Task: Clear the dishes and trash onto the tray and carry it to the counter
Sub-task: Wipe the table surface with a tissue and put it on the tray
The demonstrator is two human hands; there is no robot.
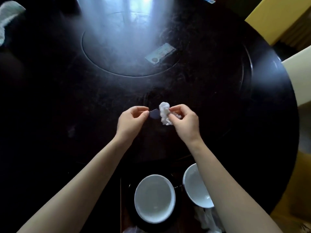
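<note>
Pinching a crumpled white paper napkin between thumb and fingertips, the right hand holds it just above the dark round wooden table, while the left hand nips the edge of a small flat bluish scrap between thumb and forefinger, its other fingers curled in. Both pieces sit close together over the middle of the table, likely gathered at once so one trip takes them back. The dark tray lies at the near edge, close to the body, already carrying a white shallow round plate and a white deep bowl, with crumpled whitish wrapping beside them; the right forearm partly covers the bowl. A flat rectangular card rests far off on the inset turntable, untouched, perhaps not trash at all
</note>
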